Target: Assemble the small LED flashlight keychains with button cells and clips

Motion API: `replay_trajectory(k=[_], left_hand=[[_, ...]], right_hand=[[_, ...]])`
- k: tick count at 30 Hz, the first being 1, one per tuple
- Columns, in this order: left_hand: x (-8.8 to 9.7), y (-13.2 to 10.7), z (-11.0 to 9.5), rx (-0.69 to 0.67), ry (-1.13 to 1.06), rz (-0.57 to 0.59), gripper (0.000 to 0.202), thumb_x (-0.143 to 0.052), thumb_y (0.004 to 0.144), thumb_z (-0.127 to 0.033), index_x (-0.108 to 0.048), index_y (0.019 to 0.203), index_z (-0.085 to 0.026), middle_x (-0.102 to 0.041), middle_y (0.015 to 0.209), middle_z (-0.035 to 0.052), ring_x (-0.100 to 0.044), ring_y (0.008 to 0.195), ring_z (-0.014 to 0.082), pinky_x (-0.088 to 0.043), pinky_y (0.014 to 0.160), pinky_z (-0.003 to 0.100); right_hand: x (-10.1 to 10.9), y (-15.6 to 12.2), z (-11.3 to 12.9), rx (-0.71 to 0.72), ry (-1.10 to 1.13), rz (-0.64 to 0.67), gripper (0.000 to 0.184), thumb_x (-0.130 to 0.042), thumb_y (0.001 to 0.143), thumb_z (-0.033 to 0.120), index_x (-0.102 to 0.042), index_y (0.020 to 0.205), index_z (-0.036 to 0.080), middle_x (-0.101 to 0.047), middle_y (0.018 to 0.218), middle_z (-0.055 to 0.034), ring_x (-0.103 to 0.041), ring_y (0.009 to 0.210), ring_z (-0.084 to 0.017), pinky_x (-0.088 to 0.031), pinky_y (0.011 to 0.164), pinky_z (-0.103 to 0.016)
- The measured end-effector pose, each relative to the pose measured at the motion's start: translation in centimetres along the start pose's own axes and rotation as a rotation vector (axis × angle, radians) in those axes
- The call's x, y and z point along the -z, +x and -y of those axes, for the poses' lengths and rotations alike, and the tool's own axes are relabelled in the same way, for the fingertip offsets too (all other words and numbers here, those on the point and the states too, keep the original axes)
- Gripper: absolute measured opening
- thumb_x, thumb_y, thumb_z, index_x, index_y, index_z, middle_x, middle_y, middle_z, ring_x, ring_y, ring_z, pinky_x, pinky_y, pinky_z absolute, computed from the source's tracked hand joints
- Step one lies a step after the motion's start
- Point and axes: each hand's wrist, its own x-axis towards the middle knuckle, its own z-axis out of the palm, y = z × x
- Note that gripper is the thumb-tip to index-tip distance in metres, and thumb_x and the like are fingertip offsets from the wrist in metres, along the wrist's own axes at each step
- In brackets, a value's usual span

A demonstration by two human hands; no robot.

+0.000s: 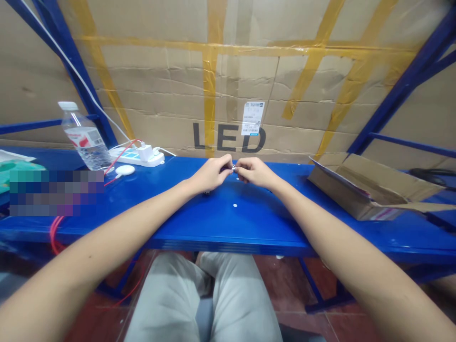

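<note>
Over the far half of the blue table (228, 228), my left hand (213, 174) and my right hand (255, 172) meet with fingertips nearly touching. Pinched between both is a tiny shiny whitish piece (234, 168), too small to name. Each hand has thumb and forefinger closed on it, the other fingers curled in. Small dark bits (206, 192) show on the table just under my left hand, partly hidden by it. A white round dot (235, 205) lies on the tabletop nearer to me.
An open cardboard box (356, 190) sits at the right. To the left are a water bottle (87, 140), a white power strip (153, 159) with plugs, a white round charger (125, 170) and a red cable (54, 232). A large taped carton (160, 95) stands behind the table.
</note>
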Motion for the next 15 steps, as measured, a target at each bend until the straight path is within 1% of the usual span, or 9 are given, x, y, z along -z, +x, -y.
replay_trajectory(k=[4,6,9,12,15], left_hand=[[-0.02,0.00,-0.10,-0.021,0.046,0.010,0.001,-0.053,0.090,-0.020,-0.054,0.090,-0.020,-0.065,0.082,0.0021,-0.061,0.075,0.0168,-0.043,0.069,0.029],[-0.10,0.05,-0.14,0.012,0.037,0.012,0.004,-0.050,0.093,-0.022,-0.053,0.093,-0.020,-0.066,0.084,0.0031,-0.062,0.076,0.0177,-0.043,0.070,0.030],[-0.30,0.16,-0.21,0.106,-0.004,0.028,0.010,-0.042,0.096,-0.021,-0.052,0.097,-0.021,-0.067,0.083,0.0039,-0.063,0.078,0.0191,-0.044,0.071,0.032],[-0.46,0.27,-0.26,0.166,-0.036,0.047,0.011,-0.043,0.094,-0.018,-0.053,0.093,-0.020,-0.067,0.079,0.0031,-0.064,0.076,0.0192,-0.045,0.072,0.033],[-0.45,0.34,-0.24,0.170,-0.094,0.014,0.008,-0.050,0.090,-0.017,-0.056,0.086,-0.019,-0.069,0.080,0.0032,-0.065,0.077,0.0188,-0.046,0.074,0.033]], right_hand=[[0.09,0.04,0.11,-0.028,0.022,0.003,0.012,-0.052,0.084,0.024,-0.055,0.074,0.018,-0.061,0.060,0.0008,-0.053,0.050,-0.012,-0.039,0.051,-0.025],[0.20,0.04,0.04,-0.016,-0.016,-0.007,0.013,-0.053,0.084,0.024,-0.055,0.072,0.018,-0.060,0.060,0.0004,-0.053,0.052,-0.012,-0.038,0.053,-0.026],[0.33,0.04,-0.14,0.028,-0.110,-0.032,0.014,-0.052,0.084,0.022,-0.057,0.071,0.018,-0.061,0.060,0.0000,-0.053,0.057,-0.013,-0.037,0.056,-0.026],[0.35,0.01,-0.23,0.069,-0.178,-0.033,0.013,-0.051,0.083,0.020,-0.060,0.074,0.017,-0.062,0.061,0.0001,-0.052,0.058,-0.013,-0.036,0.057,-0.026],[0.27,-0.02,-0.25,0.074,-0.177,-0.018,0.012,-0.051,0.083,0.021,-0.060,0.075,0.017,-0.062,0.061,0.0005,-0.052,0.057,-0.013,-0.036,0.056,-0.025]])
